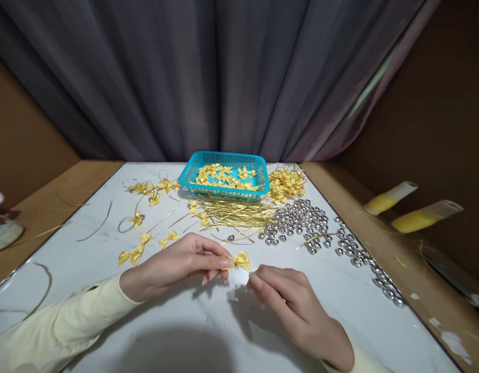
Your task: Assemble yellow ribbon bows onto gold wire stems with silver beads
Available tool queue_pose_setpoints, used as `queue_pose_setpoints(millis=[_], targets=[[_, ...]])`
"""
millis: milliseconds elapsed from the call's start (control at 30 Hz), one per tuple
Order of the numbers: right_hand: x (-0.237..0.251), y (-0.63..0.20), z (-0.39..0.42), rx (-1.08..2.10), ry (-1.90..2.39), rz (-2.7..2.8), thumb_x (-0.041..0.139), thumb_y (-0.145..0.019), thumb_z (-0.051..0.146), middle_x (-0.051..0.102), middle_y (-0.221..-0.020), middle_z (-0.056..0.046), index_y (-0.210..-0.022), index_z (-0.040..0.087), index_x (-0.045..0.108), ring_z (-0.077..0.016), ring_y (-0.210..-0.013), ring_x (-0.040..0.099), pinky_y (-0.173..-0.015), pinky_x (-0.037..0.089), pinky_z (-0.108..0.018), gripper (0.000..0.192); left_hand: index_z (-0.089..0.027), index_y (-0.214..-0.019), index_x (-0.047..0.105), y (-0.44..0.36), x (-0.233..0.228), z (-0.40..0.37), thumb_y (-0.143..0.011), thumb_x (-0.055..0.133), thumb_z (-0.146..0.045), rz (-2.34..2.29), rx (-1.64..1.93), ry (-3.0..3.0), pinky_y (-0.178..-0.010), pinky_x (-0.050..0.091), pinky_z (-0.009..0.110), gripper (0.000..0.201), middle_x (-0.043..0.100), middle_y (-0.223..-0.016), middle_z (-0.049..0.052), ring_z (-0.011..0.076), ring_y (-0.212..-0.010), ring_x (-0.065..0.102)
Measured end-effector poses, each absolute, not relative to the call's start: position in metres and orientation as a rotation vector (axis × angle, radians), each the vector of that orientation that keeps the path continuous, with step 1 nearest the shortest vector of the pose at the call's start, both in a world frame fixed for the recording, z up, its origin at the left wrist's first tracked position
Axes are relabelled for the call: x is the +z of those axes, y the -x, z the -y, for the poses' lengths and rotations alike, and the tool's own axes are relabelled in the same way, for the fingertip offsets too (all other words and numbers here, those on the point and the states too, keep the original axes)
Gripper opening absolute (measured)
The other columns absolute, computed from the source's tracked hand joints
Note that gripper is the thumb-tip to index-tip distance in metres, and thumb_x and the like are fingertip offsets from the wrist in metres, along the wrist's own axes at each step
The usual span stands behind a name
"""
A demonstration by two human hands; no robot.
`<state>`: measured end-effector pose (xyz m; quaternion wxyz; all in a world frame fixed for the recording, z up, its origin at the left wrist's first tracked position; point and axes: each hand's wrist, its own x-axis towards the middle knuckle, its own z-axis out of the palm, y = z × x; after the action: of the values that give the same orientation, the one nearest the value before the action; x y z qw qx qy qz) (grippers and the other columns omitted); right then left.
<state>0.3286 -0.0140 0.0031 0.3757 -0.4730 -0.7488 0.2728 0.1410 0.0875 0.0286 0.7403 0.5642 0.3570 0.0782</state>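
Observation:
Over the near middle of the white tabletop (208, 321), a yellow satin ribbon bow (242, 260) is pinched between the thumb and fingers of my left hand (193, 259). My right hand (288, 300) is closed beside the bow's right loop, thumb against fingertips. What lies in that pinch, the bow's tail or a thin tie, is too small to tell. Just beyond my hands lie gold twist ties (239, 213) in a loose bundle. To their right spread many silver heart-shaped beads (301, 217). Loose yellow bows (136, 254) rest beyond my left wrist.
A blue perforated basket (224, 192) with yellow bows stands at the back, a bow pile (286, 184) to its right. Bows with rings (136, 221) lie at left. Two yellow-filled tubes (426, 216) and paper scraps (455, 344) are at right. A curtain (216, 77) hangs behind.

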Motion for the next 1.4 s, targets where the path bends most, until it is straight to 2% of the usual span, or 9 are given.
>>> queue_pose_setpoints(millis=[333,567,833,1133,1400], targets=[[0.003,-0.326,0.016,0.599,1.21,1.964,0.032,-0.093,0.015,0.044,-0.058,0.002,-0.066,0.017,0.044,-0.0093,-0.052,0.043,-0.051,0.031,-0.023,0.029,-0.014,-0.078,0.071,-0.141,0.03,-0.086,-0.072,0.07,-0.027,-0.771,0.182,-1.125,-0.049,0.033,0.016,0.015,0.065,-0.066,0.001,0.0049,-0.05,0.041],[0.002,-0.323,0.019,0.451,1.169,1.986,0.032,-0.091,0.01,0.045,-0.059,0.001,-0.069,0.017,0.045,-0.0095,-0.052,0.042,-0.051,0.031,-0.024,0.026,-0.013,-0.073,0.069,-0.143,0.015,-0.089,-0.071,0.073,-0.022,-0.627,0.129,-0.777,-0.046,0.031,0.013,0.01,0.054,-0.058,-0.003,0.0028,-0.048,0.033],[0.005,-0.324,0.02,0.43,1.165,1.992,0.031,-0.092,0.011,0.045,-0.057,0.001,-0.068,0.017,0.046,-0.0097,-0.05,0.042,-0.05,0.03,-0.024,0.028,-0.011,-0.074,0.069,-0.142,0.016,-0.088,-0.073,0.072,-0.024,-0.597,0.125,-0.777,-0.047,0.03,0.013,0.013,0.048,-0.057,-0.004,0.0028,-0.048,0.03],[0.004,-0.325,0.019,0.432,1.152,1.994,0.033,-0.091,0.01,0.044,-0.057,0.002,-0.068,0.017,0.046,-0.0096,-0.051,0.042,-0.05,0.03,-0.024,0.027,-0.013,-0.073,0.07,-0.143,0.017,-0.087,-0.066,0.077,-0.024,-0.663,0.133,-0.785,-0.046,0.033,0.013,0.015,0.051,-0.057,-0.004,0.0037,-0.048,0.034],[0.003,-0.324,0.021,0.381,1.214,2.027,0.031,-0.093,0.013,0.045,-0.057,0.001,-0.068,0.017,0.046,-0.0095,-0.049,0.041,-0.05,0.031,-0.023,0.03,-0.012,-0.073,0.071,-0.145,0.023,-0.082,-0.073,0.069,-0.022,-0.73,0.19,-0.995,-0.045,0.031,0.016,0.01,0.061,-0.062,0.0,0.0035,-0.045,0.034]])
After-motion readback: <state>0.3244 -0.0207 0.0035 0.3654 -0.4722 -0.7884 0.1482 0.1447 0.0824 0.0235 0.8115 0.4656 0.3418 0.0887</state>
